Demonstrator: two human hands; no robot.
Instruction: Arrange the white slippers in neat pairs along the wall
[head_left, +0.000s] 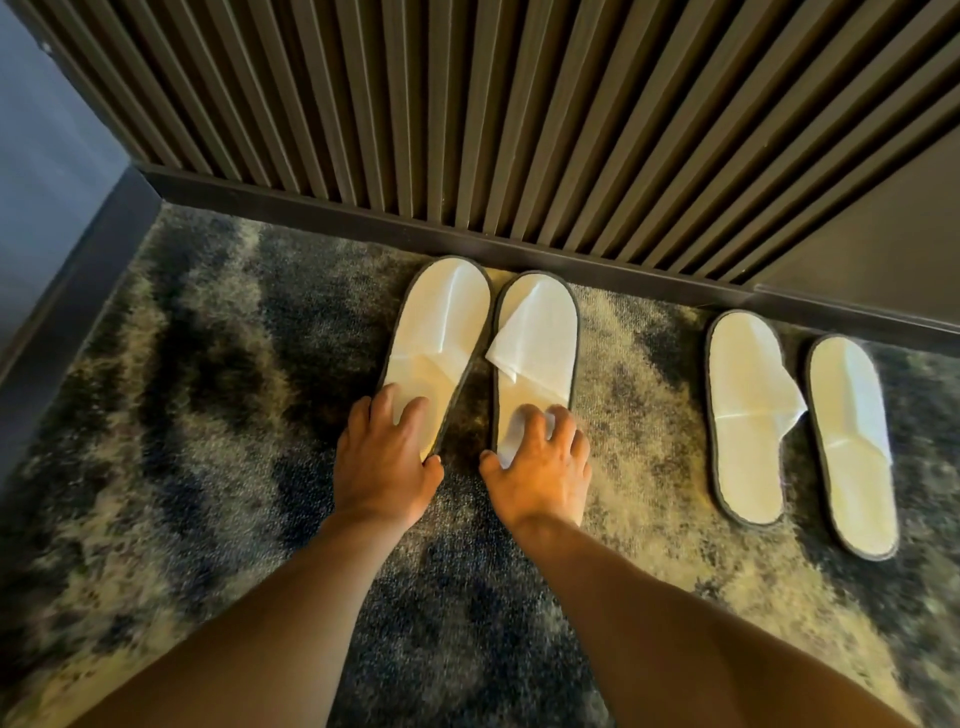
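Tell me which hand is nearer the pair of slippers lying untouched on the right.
Right. The right hand rests on the heel of the slipper next to that right pair, carpet between them. The left hand is farther away, on the leftmost slipper.

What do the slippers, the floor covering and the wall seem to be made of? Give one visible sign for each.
Slippers: likely thin white non-woven fabric, matte, creased uppers, dark edging.
Carpet: short pile, mottled dark and pale tufts.
Wall: dark ribbed slats, perhaps wood or laminate; smooth, faintly sheened.
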